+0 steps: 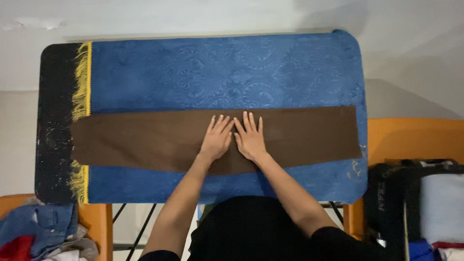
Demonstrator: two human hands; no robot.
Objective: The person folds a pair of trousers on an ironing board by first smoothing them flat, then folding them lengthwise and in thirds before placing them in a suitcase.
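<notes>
A long brown cloth [135, 140] lies folded into a strip across a blue patterned mat [217, 72] with yellow fringe [81, 82] on a dark table [55, 121]. My left hand [217, 137] and my right hand [250, 137] rest flat side by side on the middle of the brown cloth, fingers spread and pointing away from me. Neither hand grips anything.
An orange chair [415, 137] at the right holds a black bag [391, 193] and folded clothes. At the lower left a pile of clothes [38, 232], blue denim and red among them, lies on another orange seat. A pale wall lies beyond the table.
</notes>
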